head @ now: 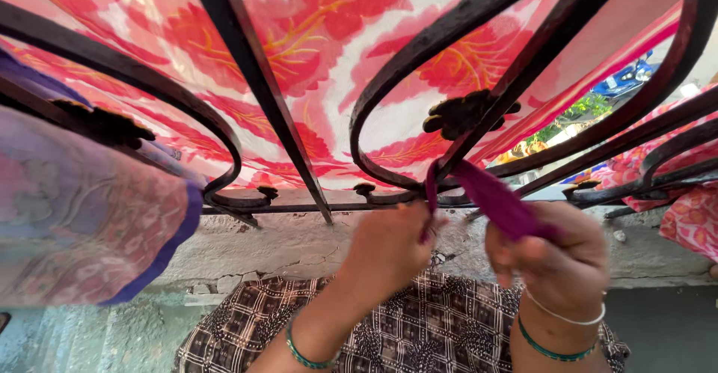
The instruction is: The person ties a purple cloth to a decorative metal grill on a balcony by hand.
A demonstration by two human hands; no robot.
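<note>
A purple strip of cloth (pixel 497 201) loops around a bar of the black wrought-iron railing (pixel 258 81), just below a black iron flower ornament (pixel 467 111). My right hand (pixel 557 257) grips the wide end of the strip. My left hand (pixel 393 246) pinches the thin end that hangs down from the bar. Both wrists wear green and white bangles. Behind the railing hangs a large pink and red floral cloth (pixel 329 36).
A pale purple-edged printed cloth (pixel 75 216) drapes over the railing at the left. A cracked concrete ledge (pixel 284 249) runs under the railing. A brown checked fabric (pixel 434 328) lies below my hands. More pink floral cloth (pixel 692 216) hangs at the right.
</note>
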